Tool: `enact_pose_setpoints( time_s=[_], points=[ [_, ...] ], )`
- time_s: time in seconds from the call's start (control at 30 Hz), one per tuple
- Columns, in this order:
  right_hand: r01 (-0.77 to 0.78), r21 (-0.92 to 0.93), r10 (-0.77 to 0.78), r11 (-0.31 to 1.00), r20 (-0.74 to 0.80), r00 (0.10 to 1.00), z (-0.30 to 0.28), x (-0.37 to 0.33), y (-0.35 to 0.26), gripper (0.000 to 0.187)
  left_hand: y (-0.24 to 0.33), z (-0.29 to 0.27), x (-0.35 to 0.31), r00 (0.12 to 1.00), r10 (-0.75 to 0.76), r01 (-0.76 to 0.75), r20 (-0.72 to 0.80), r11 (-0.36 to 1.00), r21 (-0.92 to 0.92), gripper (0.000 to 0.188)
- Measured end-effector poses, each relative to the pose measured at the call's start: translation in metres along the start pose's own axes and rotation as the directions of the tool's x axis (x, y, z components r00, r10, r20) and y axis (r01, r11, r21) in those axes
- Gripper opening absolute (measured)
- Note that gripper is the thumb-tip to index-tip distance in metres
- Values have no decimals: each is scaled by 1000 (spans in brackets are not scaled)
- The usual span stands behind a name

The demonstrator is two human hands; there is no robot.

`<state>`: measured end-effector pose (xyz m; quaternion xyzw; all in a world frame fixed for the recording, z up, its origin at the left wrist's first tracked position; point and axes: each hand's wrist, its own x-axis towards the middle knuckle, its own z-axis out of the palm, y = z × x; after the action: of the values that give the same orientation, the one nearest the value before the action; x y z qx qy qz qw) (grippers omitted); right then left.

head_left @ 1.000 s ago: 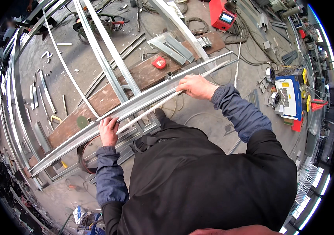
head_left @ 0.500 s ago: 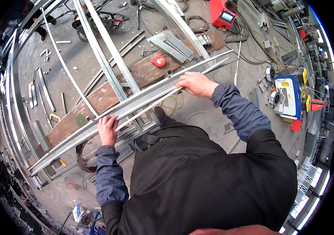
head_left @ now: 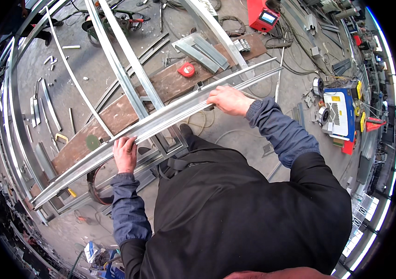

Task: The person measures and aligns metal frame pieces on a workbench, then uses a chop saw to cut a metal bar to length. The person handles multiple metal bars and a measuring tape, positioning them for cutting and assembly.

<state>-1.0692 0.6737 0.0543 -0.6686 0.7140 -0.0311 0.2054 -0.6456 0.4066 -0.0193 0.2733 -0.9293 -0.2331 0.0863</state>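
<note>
A long silvery metal channel [head_left: 168, 113] runs diagonally across in front of me, from the lower left up to the right. My left hand [head_left: 125, 153] grips its near edge left of the middle, fingers over the top. Farther right, my right hand [head_left: 229, 100] is closed on the same edge, its thumb side hidden beneath. Under the channel, two long metal rails [head_left: 114, 60] stretch away from me. A brown board [head_left: 121, 114] lies beyond it, carrying a red tape measure [head_left: 186, 69], a green disc [head_left: 93, 142] and flat metal pieces [head_left: 202, 53].
A red machine with a small screen [head_left: 262, 18] stands at the far right, cables around it. A blue and white machine [head_left: 339, 111] with wire spools is to my right. Metal offcuts [head_left: 51, 109] litter the left floor. Another person's leg [head_left: 44, 35] shows at upper left.
A thin pale strip that slanted away from the channel between my hands now runs along its near edge. Both hands keep their places on it; the view has shifted slightly.
</note>
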Motion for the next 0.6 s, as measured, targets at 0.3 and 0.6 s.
enact_pose_setpoints(
  time_s=[0.3, 0.6],
  points=[
    [42, 64, -39, 997, -37, 999, 10, -2, 2, 36, 4, -3, 0, 1000, -14, 14, 19, 1000, 4, 32],
    [-1, -28, -2, 1000, -91, 996, 20, -6, -11, 40, 4, -5, 1, 999, -14, 14, 34, 1000, 1, 36]
  ],
)
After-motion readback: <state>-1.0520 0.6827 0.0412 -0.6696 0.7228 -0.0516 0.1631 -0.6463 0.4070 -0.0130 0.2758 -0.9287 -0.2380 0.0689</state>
